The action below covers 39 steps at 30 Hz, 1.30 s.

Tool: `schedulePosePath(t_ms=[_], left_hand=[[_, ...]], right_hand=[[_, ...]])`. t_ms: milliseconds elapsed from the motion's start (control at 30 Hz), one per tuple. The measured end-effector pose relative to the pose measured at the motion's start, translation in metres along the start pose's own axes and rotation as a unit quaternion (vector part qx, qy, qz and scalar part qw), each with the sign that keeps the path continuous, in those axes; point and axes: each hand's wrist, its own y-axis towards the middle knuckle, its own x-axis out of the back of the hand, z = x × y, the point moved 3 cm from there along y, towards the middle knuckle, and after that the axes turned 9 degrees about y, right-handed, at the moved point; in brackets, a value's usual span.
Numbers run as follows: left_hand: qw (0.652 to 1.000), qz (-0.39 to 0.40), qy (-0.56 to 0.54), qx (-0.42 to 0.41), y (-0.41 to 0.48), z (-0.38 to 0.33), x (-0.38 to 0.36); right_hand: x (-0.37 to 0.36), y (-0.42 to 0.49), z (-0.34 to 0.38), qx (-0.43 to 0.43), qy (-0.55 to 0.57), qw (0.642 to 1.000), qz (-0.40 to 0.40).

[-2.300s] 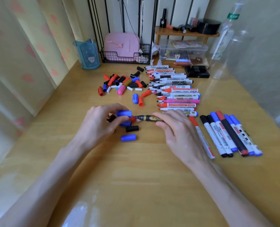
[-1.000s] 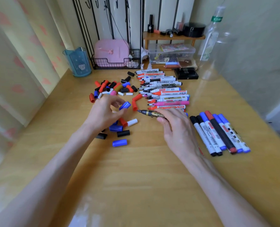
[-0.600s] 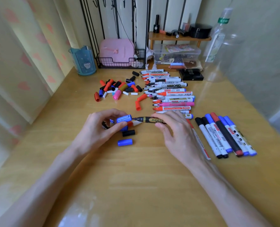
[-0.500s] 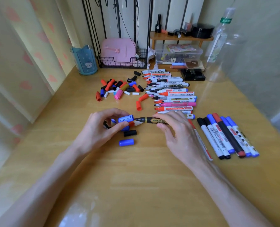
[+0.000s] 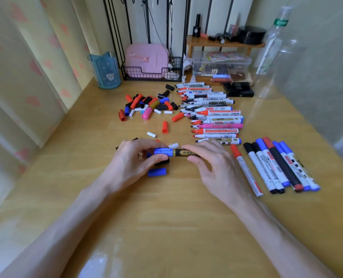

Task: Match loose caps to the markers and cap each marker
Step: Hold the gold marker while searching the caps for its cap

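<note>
Now, black marker [image 5: 183,153] lying crosswise, blue cap [image 5: 163,151] leftward, pinched by left hand [image 5: 132,163], right hand [image 5: 216,167] gripping barrel.

Bright, soft daylight from 9 o'clock through the curtain [image 5: 26,67] — blown out near 8 o'clock. Glare patch on the table [image 5: 166,227] at 7 o'clock. Shadows faint and soft. Centre sharp, print on the markers [image 5: 216,112] legible. Heavy wide-angle bending at the edges — bottle [image 5: 277,37] at 2 o'clock smeared.
</note>
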Motion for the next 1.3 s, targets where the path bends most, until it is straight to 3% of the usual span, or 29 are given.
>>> schedulePosePath(t_ms=[267, 633, 867, 1033, 1133, 1300], left_hand=[[1.000, -0.004, 0.007, -0.015, -0.002, -0.005, 0.003], [0.990, 0.028, 0.136, -0.010, -0.004, 0.020, 0.029], [0.993, 0.021, 0.117, -0.006, -0.003, 0.022, 0.031], [0.995, -0.033, 0.086, 0.042, 0.005, 0.031, 0.036], [0.986, -0.069, 0.128, 0.080, 0.020, 0.047, 0.033], [0.956, -0.130, 0.170, 0.199, 0.060, 0.095, 0.033]], right_hand=[[0.001, -0.001, 0.002, -0.012, 0.034, 0.999, 0.005], [0.011, 0.002, -0.015, -0.073, -0.022, 0.996, -0.038], [0.009, 0.002, -0.015, -0.077, -0.021, 0.996, -0.038], [0.009, 0.002, -0.015, -0.082, -0.020, 0.996, -0.037], [0.008, 0.003, -0.015, -0.081, -0.028, 0.996, -0.040], [0.007, 0.004, -0.019, -0.091, -0.030, 0.995, -0.039]])
